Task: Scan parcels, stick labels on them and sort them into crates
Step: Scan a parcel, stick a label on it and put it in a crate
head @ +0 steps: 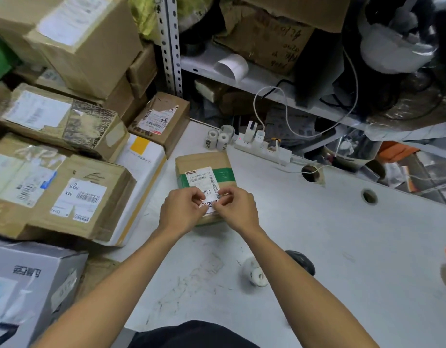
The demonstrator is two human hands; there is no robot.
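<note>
Cluttered metal shelving (242, 74) backs a scuffed white desk (342, 234), and cardboard boxes (66, 136) are heaped along its left side. Out in the middle of the desk lies a small brown parcel (204, 162) with a green band across it and a printed waybill on top. Both hands meet over its near end. The left hand (181, 212) and the right hand (238, 209) have their fingers curled in, each pinching an edge of a small white label (208, 203) with a QR code, held just over the parcel's near half; whether it touches the cardboard yet I cannot tell. Behind the parcel, near the desk's back edge, stand a few small label rolls (218, 139) beside a white power strip (264, 148) with plugs in it. Closer to the person, right of the forearms, sit a white lump (254, 272) and a dark rounded object (302, 262).
</note>
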